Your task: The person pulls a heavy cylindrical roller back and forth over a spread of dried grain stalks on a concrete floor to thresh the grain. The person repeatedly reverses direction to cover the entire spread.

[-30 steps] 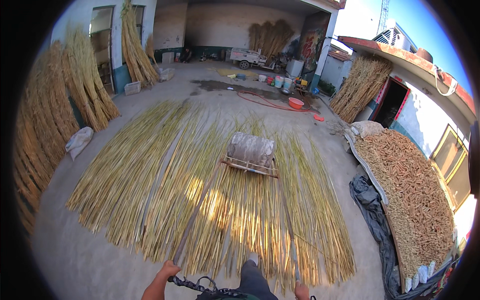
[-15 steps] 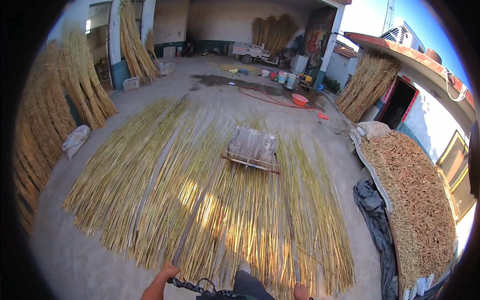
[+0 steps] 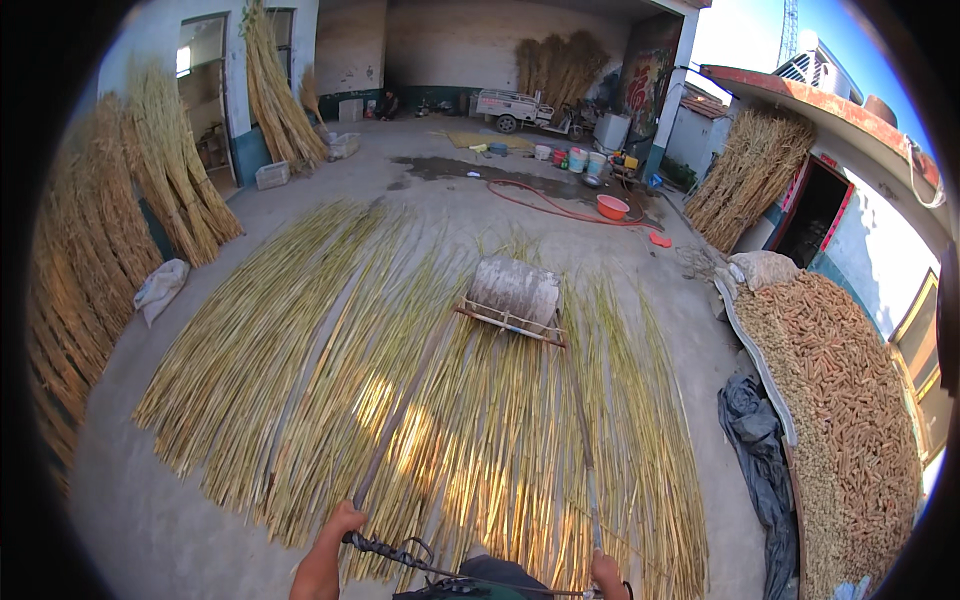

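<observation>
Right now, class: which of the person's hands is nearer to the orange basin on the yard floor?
Right. The right hand is at the lower edge, almost directly below the orange basin, which sits far off beyond the stone roller. The left hand is further to the left, gripping a chain.

A corn-cob heap (image 3: 840, 400) lies right, an orange basin (image 3: 611, 206) beyond, perhaps a cart (image 3: 510, 105) behind.

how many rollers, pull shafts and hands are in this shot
stone roller: 1
pull shafts: 2
hands, left hand and right hand: 2
total: 5
</observation>
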`<state>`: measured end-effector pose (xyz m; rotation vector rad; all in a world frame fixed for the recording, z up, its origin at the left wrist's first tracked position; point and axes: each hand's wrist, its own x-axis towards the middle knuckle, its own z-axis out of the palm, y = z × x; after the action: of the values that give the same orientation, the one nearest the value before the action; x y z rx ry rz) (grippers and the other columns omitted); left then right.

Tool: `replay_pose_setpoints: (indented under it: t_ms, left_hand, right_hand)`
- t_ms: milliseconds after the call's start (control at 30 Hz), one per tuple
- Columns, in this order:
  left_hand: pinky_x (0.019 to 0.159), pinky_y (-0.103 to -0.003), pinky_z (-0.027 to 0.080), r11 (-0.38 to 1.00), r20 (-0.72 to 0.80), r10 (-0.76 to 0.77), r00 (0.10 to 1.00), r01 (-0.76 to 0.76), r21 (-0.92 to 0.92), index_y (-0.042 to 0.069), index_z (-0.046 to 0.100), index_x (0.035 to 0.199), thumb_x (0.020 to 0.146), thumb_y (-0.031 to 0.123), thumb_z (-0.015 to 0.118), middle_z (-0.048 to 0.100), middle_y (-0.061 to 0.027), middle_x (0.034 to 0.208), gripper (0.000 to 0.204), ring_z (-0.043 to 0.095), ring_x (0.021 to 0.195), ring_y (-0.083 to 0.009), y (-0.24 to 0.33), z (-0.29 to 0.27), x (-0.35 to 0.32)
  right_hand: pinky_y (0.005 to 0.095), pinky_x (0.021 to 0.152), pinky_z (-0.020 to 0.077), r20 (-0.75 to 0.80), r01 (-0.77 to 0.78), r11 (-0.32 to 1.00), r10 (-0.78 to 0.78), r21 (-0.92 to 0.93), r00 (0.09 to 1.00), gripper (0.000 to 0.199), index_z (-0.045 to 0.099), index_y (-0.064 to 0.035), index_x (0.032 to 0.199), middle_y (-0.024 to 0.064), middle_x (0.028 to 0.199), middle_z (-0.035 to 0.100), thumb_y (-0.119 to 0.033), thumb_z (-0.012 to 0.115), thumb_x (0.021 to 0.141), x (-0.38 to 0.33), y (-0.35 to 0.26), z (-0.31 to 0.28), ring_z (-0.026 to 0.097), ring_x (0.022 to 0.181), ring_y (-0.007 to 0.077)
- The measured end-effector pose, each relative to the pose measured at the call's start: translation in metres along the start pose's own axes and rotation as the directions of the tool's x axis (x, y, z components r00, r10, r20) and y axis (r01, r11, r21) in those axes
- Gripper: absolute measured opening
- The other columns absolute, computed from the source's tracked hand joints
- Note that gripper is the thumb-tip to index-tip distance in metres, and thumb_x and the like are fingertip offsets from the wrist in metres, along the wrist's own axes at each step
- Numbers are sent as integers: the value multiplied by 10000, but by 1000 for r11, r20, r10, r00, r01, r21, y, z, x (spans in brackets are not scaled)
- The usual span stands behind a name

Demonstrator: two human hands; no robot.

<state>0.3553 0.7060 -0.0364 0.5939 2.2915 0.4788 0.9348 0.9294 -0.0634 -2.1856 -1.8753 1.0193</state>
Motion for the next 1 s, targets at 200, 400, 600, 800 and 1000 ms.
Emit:
replay_pose_setpoints:
  t_ms: [200, 400, 600, 800, 1000]
  left_hand:
    - [551, -365, 473, 994, -40, 45, 998, -41, 100, -69, 600, 704, 576, 237, 666, 600, -178, 638, 338, 614, 593, -242, 72, -36, -8]
    - [639, -393, 466, 997, -32, -12, 999, 14, 75, -79, 598, 793, 589, 267, 681, 611, -223, 780, 410, 621, 755, -275, 40, -29, 33]
    - [613, -392, 459, 996, -30, 31, 999, -28, 83, -72, 594, 760, 601, 287, 692, 606, -204, 730, 404, 611, 693, -274, 85, -32, -21]
    - [521, -366, 434, 1000, 9, -2, 1000, 2, -13, -69, 597, 703, 619, 276, 657, 589, -142, 637, 360, 575, 589, -217, 71, -10, -60]
    - [566, -367, 446, 998, 21, 2, 1000, -1, -58, -91, 590, 724, 625, 276, 662, 602, -165, 681, 387, 585, 643, -218, 26, 11, -71]
  right_hand:
    - [435, 618, 461, 29, 34, 998, -35, 51, 999, 594, 576, 62, 721, 216, 611, 572, -451, 322, 877, 45, 10, 6, 600, 562, 310]
    - [433, 706, 452, 59, 19, 999, -16, -42, 998, 566, 586, 78, 809, 253, 702, 594, -434, 354, 869, 61, 5, 8, 611, 682, 353]
    - [447, 821, 412, -10, 56, 998, -56, 9, 998, 488, 592, 80, 926, 328, 923, 562, -372, 431, 837, 12, -43, -60, 536, 933, 445]
    - [438, 808, 433, 41, 6, 992, -1, -125, 999, 415, 575, 35, 987, 281, 959, 577, -323, 494, 794, -33, -72, -128, 552, 937, 407]
    - [437, 819, 434, -31, 53, 974, -62, -222, 998, 412, 562, 64, 961, 283, 951, 579, -304, 516, 781, -42, -30, -118, 555, 935, 405]
